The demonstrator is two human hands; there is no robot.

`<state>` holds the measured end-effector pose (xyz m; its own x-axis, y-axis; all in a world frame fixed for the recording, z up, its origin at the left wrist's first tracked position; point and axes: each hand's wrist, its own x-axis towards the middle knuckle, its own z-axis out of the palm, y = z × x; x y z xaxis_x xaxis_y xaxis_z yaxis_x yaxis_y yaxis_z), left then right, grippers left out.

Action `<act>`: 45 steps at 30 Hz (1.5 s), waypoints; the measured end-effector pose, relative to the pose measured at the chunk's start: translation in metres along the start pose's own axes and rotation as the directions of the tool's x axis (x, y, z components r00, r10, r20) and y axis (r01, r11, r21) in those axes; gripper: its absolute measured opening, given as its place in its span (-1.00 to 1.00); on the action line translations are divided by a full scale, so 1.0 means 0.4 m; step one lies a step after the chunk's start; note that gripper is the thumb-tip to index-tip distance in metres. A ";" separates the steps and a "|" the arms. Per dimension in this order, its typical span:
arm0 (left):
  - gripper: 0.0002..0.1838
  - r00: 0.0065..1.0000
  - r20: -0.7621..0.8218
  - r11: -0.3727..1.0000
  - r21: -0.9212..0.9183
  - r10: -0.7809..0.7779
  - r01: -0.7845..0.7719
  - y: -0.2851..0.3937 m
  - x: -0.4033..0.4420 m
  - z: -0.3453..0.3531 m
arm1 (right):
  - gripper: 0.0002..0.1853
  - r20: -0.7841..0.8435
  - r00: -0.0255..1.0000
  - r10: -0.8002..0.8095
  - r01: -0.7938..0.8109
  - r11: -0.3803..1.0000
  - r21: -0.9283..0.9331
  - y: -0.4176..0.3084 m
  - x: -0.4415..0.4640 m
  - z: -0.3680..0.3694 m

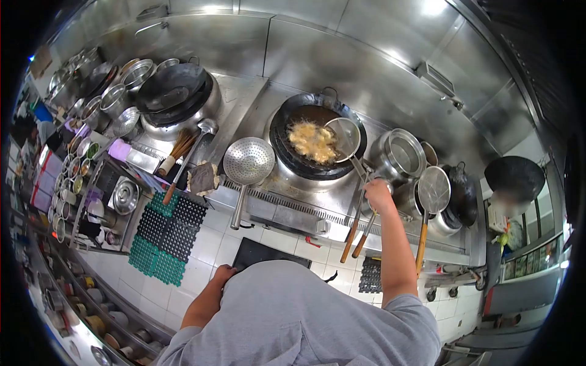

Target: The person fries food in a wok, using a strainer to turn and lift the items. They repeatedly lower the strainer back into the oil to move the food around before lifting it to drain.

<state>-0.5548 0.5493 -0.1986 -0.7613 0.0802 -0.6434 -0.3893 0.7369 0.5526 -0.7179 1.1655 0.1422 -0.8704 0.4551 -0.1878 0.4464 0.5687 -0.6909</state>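
A dark wok point(287, 116) on the stove holds oil with golden pieces of food point(312, 141) frying in it. The round mesh head of a strainer point(343, 137) rests in the wok's right side, beside the food. My right hand point(378, 194) is closed around the strainer's handle, to the lower right of the wok. Low at my left side, near my shirt, is my left hand point(226, 272); its fingers are too small to make out and no object shows in it. A perforated ladle point(249, 160) lies left of the wok, its handle toward me.
Metal pots point(406, 152) and another mesh strainer point(434, 190) stand right of the wok. Wooden-handled tools hang over the stove's front edge. Farther left are a second wok point(171, 88), a bamboo brush point(177, 150), a long ladle point(207, 126) and seasoning containers point(76, 165).
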 end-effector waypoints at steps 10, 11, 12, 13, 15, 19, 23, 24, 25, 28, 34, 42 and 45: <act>-0.46 0.981 0.051 0.982 -0.005 -0.186 0.187 -0.063 -0.082 -0.027 | -0.81 0.399 0.894 0.206 -0.393 0.788 0.473 -0.111 -0.038 0.099; -0.46 0.982 0.046 0.983 -0.004 -0.185 0.186 -0.061 -0.081 -0.030 | -0.82 0.431 0.878 0.209 -0.419 0.771 0.479 -0.120 -0.034 0.108; -0.46 0.985 0.044 0.985 -0.017 -0.168 0.169 -0.085 -0.063 -0.014 | -0.82 0.463 0.861 0.210 -0.444 0.755 0.483 -0.127 -0.029 0.116; -0.46 0.988 0.040 0.988 -0.031 -0.152 0.153 -0.088 -0.059 -0.013 | -0.82 0.464 0.862 0.205 -0.441 0.755 0.485 -0.131 -0.020 0.125; -0.47 0.988 0.046 0.988 -0.032 -0.150 0.151 -0.086 -0.052 -0.012 | -0.81 0.505 0.834 0.221 -0.499 0.693 0.521 -0.137 -0.006 0.144; -0.49 0.989 0.044 0.989 -0.027 -0.143 0.144 -0.048 -0.058 -0.024 | -0.83 0.551 0.813 0.186 -0.537 0.604 0.589 -0.133 0.010 0.171; -0.50 0.986 0.014 0.985 -0.046 -0.168 0.168 -0.034 -0.068 -0.023 | -0.85 0.588 0.798 0.132 -0.569 0.486 0.664 -0.102 0.022 0.174; -0.50 0.985 0.015 0.984 -0.046 -0.171 0.171 -0.036 -0.070 -0.027 | -0.86 0.588 0.798 0.133 -0.575 0.463 0.675 -0.103 0.021 0.173; -0.50 0.988 0.022 0.988 -0.020 -0.154 0.155 -0.038 -0.072 -0.028 | -0.86 0.590 0.796 0.136 -0.577 0.463 0.672 -0.101 0.020 0.170; -0.50 0.988 0.026 0.989 -0.010 -0.149 0.149 -0.063 -0.070 -0.015 | -0.88 0.531 0.828 0.177 -0.537 0.522 0.663 -0.102 0.013 0.152; -0.49 0.986 0.041 0.986 -0.038 -0.162 0.163 -0.058 -0.069 -0.014 | -0.87 0.344 0.924 0.166 -0.358 0.692 0.627 -0.084 0.021 0.116; -0.49 0.996 0.022 0.996 0.012 -0.090 0.089 -0.034 -0.053 -0.020 | -0.73 -0.042 0.998 0.044 -0.032 0.969 0.244 -0.080 0.068 0.100; -0.49 0.996 0.004 0.994 -0.054 -0.092 0.093 -0.040 -0.046 -0.014 | -0.67 -0.223 0.946 -0.234 0.188 0.959 -0.211 -0.037 0.132 0.116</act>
<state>-0.5373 0.5324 -0.1925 -0.7202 0.0142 -0.6937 -0.4854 0.7041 0.5184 -0.7801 1.1492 0.1100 -0.8821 0.4499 0.1395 0.3086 0.7757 -0.5504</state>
